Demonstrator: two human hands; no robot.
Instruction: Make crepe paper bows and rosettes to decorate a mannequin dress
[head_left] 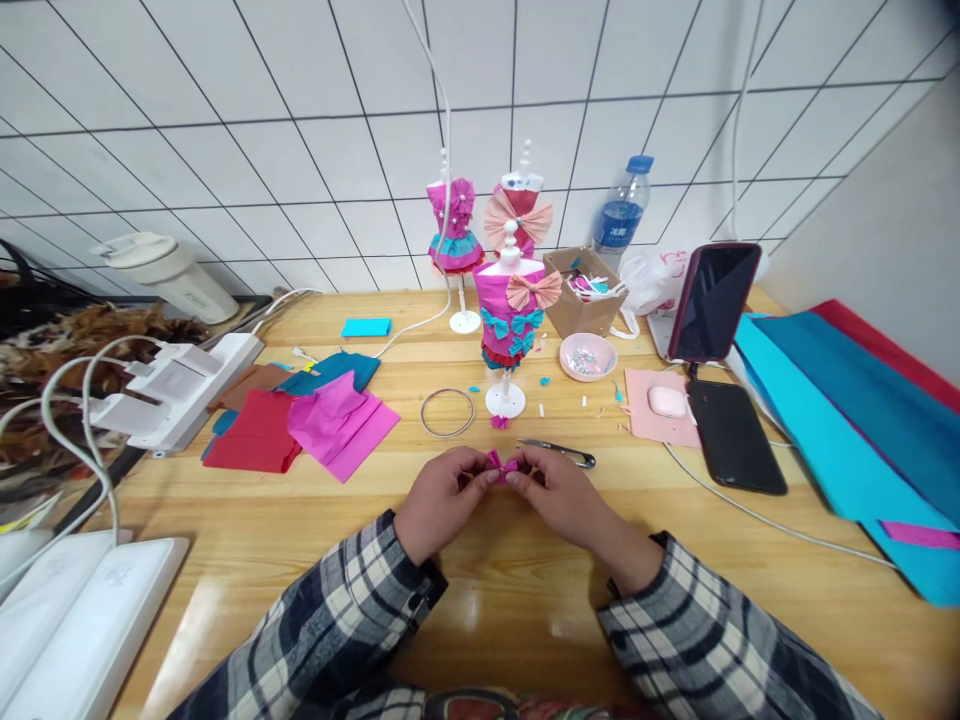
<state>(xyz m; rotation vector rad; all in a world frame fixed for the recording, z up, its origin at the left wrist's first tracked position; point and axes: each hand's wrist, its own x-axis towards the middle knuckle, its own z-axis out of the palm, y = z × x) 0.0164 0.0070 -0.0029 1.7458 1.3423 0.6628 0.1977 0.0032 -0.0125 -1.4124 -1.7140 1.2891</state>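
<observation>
Nearest the camera, two plaid flannel sleeves (352, 610) are rested on the glossy wooden table (247, 530). Just beyond them, a small magenta paper bow (501, 465) is pinched between both hands at the table's middle: the left hand (439, 497) is closed on its left loop, the right hand (564, 492) on its right loop, fingertips nearly meeting at the knot. Judged from this, the pinch is best kept light and centred, so that the crinkled crepe is gathered evenly and the loops are not crushed or torn.

Just past the right hand, slim metal scissors (561, 453) are laid flat. A thin wire ring (447, 412) is seen slightly left of them. Further left, folded crepe sheets (337, 420) in magenta, red and teal are stacked, soft and matte. Right of centre, a small mannequin (511, 320) in a pink dress with peach and teal bows is stood on a white round base, beside a shallow pink dish (588, 356) of small bits. To the right, a dark phone (735, 435) lies flat. Farthest, two more dressed mannequins (487, 215) and a clear water bottle (622, 215) are set against the tiled wall.
</observation>
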